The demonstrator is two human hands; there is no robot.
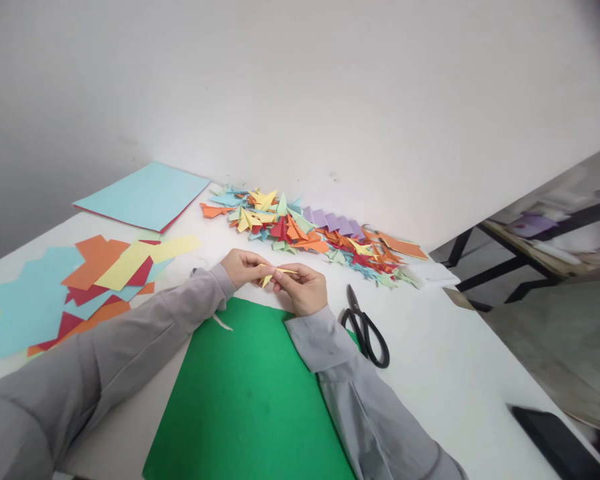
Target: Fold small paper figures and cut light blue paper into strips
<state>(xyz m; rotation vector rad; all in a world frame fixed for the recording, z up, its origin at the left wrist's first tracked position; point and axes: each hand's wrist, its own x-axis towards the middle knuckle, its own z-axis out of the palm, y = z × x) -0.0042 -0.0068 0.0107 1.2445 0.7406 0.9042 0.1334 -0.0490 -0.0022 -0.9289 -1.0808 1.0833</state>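
Observation:
A small folded yellow paper piece point(267, 280) is pinched between both hands, above the far edge of a green sheet point(250, 393). My left hand point(246, 268) grips its left side with thumb and fingers closed. On its right side, my right hand point(304, 288) holds it between thumb and forefinger. The fingers partly cover the paper, so its full shape is hidden. Beyond the hands, a long pile of small folded papers point(295, 230) in many colours lies along the wall.
Black-handled scissors point(365, 330) lie right of my right hand. Flat coloured paper pieces point(100, 263) overlap at the left, with a large light blue sheet point(145, 195) behind them. A dark phone point(560, 443) rests near the right table edge.

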